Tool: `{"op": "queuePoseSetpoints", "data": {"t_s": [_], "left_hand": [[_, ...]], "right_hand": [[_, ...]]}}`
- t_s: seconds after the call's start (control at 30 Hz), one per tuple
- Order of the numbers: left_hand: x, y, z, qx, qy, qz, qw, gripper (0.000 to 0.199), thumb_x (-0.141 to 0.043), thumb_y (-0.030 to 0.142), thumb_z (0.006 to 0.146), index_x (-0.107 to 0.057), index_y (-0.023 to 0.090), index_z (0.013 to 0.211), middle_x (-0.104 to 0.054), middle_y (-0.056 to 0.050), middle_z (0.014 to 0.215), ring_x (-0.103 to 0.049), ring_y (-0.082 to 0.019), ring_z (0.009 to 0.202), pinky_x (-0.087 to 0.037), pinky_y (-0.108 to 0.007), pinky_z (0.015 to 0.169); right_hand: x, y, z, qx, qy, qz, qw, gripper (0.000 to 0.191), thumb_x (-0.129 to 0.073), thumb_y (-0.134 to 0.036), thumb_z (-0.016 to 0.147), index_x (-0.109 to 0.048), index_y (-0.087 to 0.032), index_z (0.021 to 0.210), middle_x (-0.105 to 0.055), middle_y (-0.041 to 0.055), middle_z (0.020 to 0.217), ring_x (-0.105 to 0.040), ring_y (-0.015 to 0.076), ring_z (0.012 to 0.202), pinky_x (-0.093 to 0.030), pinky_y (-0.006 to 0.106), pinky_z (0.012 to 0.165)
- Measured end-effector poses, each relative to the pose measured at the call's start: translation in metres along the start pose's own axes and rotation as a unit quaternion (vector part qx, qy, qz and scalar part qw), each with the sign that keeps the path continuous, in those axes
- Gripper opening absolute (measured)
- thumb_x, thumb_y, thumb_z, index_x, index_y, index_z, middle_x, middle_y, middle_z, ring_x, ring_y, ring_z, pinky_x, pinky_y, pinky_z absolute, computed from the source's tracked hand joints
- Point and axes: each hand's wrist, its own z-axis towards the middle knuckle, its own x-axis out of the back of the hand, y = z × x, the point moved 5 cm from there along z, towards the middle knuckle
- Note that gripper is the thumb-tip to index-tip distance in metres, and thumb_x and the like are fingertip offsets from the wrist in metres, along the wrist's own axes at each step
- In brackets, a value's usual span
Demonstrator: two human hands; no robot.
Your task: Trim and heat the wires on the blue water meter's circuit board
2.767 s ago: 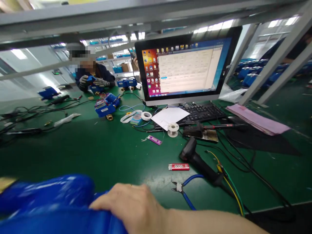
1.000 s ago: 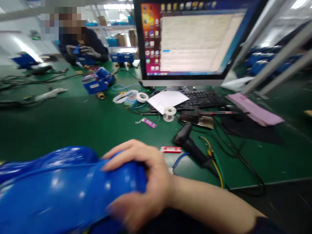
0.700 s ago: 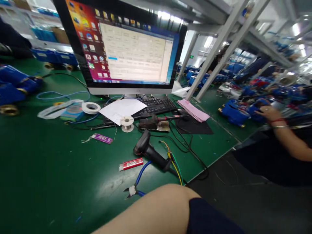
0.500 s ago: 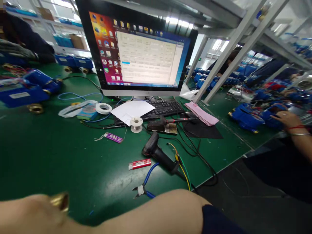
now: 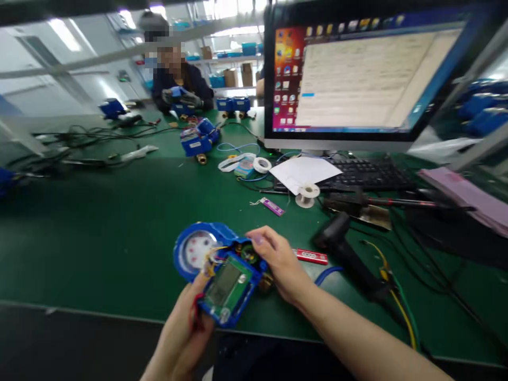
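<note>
Both hands hold a blue plastic water meter with round white dial and green LCD module (image 5: 216, 267) just above the near edge of the green bench mat (image 5: 99, 233). Left hand (image 5: 184, 328) grips it from below, fingers wrapped round the lower end of the LCD part, thumb up beside the red and yellow wires. Right hand (image 5: 280, 262) closes on the meter's right side, index fingertip on top by the black ring, thumb prob. underneath but hidden.

Just right of the right hand lies a small red rectangular tag w/ white print (image 5: 310, 256), then a black handheld barcode scanner (image 5: 349, 254) w/ yellow and green leads. Farther back: white solder spool (image 5: 307, 194), purple tag (image 5: 273, 206), black keyboard (image 5: 365, 174), big monitor w/ open window (image 5: 365, 74). A person in dark clothes and gloves (image 5: 178, 84) sits across the bench, handling another blue meter.
</note>
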Motion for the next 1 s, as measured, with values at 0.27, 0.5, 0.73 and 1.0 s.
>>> {"op": "queuePoseSetpoints", "data": {"t_s": [0.27,0.5,0.73,1.0], "left_hand": [[-0.006,-0.009,0.008,-0.006,-0.096,0.029,0.995,0.035,-0.073,0.028,0.074,-0.064,0.008,0.103,-0.072,-0.008,0.083,-0.068,-0.017,0.069,-0.058,-0.024,0.073],[-0.005,-0.008,0.005,-0.023,-0.141,0.044,0.989,0.066,-0.079,0.040,0.066,-0.058,0.012,0.121,-0.072,-0.008,0.082,-0.068,-0.024,0.090,-0.055,-0.030,0.086],[-0.005,-0.003,0.002,-0.035,-0.161,0.077,0.983,0.062,-0.077,0.041,0.068,-0.058,0.014,0.120,-0.072,-0.006,0.086,-0.069,-0.020,0.083,-0.055,-0.028,0.085],[-0.008,0.015,0.002,-0.004,-0.205,0.163,0.965,0.057,-0.077,0.041,0.068,-0.062,0.013,0.115,-0.070,-0.010,0.102,-0.067,-0.022,0.092,-0.055,-0.026,0.084]], "right_hand": [[0.012,0.048,-0.016,-0.125,0.054,0.179,0.974,0.055,-0.066,-0.069,0.070,-0.065,-0.018,0.090,-0.062,0.0027,0.087,-0.055,0.0176,0.085,-0.045,0.026,0.074],[0.012,0.047,-0.015,-0.121,0.059,0.198,0.971,0.049,-0.071,-0.064,0.066,-0.068,-0.020,0.087,-0.064,0.0019,0.085,-0.056,0.0168,0.082,-0.046,0.024,0.074],[0.014,0.047,-0.022,-0.096,-0.005,0.149,0.984,0.043,-0.062,-0.063,0.079,-0.064,-0.023,0.095,-0.058,-0.0002,0.088,-0.051,0.0159,0.086,-0.041,0.025,0.077],[0.010,0.047,-0.029,-0.053,-0.035,0.096,0.993,0.039,-0.055,-0.060,0.086,-0.058,-0.024,0.102,-0.054,-0.0002,0.100,-0.045,0.0172,0.098,-0.033,0.029,0.086]]}}
